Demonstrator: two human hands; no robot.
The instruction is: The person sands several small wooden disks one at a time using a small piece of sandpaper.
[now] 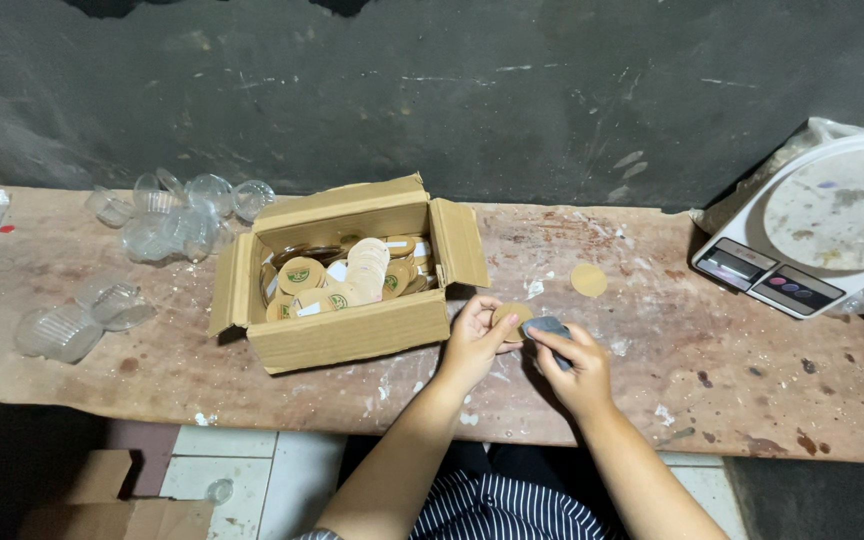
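My left hand pinches a round tan paper disc just right of an open cardboard box. My right hand grips a small dark grey pad-like object whose end touches the disc. The box is filled with several round tan discs, some with green prints. One loose tan disc lies flat on the worn wooden bench, a little beyond my hands.
A white digital scale stands at the right end, on a plastic bag. Several clear plastic cups and lids are scattered left of the box. A dark wall runs behind the bench; tiled floor and cardboard lie below.
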